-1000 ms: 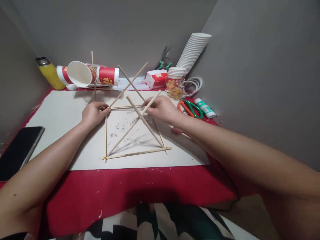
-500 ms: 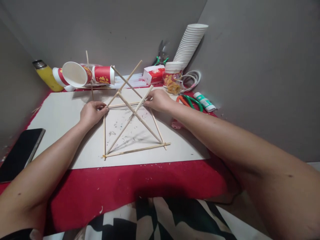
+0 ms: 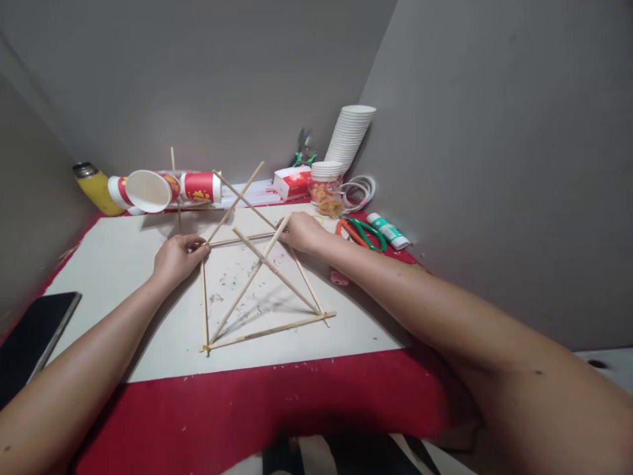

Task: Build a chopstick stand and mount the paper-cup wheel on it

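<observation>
A frame of thin wooden sticks stands on a white board. Its base is four-sided, and two pairs of crossed sticks rise from the near and far sides. Yellowish bands wrap the near left corner. My left hand is closed on the far left corner, thumb and fingers pinching the sticks there. At the far right corner my right hand is closed round the sticks; its fingertips are partly hidden behind a rising stick.
At the back are a yellow bottle, paper cups, a red-and-white box, pliers and a leaning cup stack. Scissors and a green-white tube lie right. A phone lies left.
The camera view has tilted up, so everything sits lower in the picture. Both hands keep hold of the same corners, and the stick frame looks unchanged.
</observation>
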`<state>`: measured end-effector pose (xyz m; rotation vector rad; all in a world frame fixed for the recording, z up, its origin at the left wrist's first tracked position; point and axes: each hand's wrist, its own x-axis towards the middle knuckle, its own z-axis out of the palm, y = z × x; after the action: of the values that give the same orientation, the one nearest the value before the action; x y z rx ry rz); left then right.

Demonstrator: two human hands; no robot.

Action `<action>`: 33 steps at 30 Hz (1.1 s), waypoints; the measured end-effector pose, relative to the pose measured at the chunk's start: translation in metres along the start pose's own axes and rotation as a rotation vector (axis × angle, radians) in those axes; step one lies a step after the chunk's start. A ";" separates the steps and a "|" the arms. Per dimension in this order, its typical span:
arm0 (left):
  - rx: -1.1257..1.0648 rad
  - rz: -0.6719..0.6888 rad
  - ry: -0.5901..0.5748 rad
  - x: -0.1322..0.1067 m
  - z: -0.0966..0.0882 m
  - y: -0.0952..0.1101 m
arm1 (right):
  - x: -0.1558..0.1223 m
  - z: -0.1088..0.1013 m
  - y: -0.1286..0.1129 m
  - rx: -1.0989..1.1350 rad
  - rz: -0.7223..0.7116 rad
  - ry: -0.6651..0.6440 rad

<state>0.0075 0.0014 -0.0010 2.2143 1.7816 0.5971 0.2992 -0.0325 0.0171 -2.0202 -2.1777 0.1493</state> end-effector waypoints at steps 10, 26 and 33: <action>0.018 0.077 0.025 0.004 -0.008 -0.002 | -0.054 -0.055 -0.021 0.077 -0.050 0.130; 0.042 0.076 0.030 -0.003 -0.003 -0.001 | -0.126 -0.051 -0.016 0.521 -0.230 0.185; 0.035 0.055 0.046 -0.003 -0.003 0.004 | -0.150 -0.053 -0.003 0.480 -0.225 0.107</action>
<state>0.0094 -0.0023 0.0032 2.2979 1.7713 0.6382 0.3173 -0.1840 0.0619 -1.4815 -2.0384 0.4705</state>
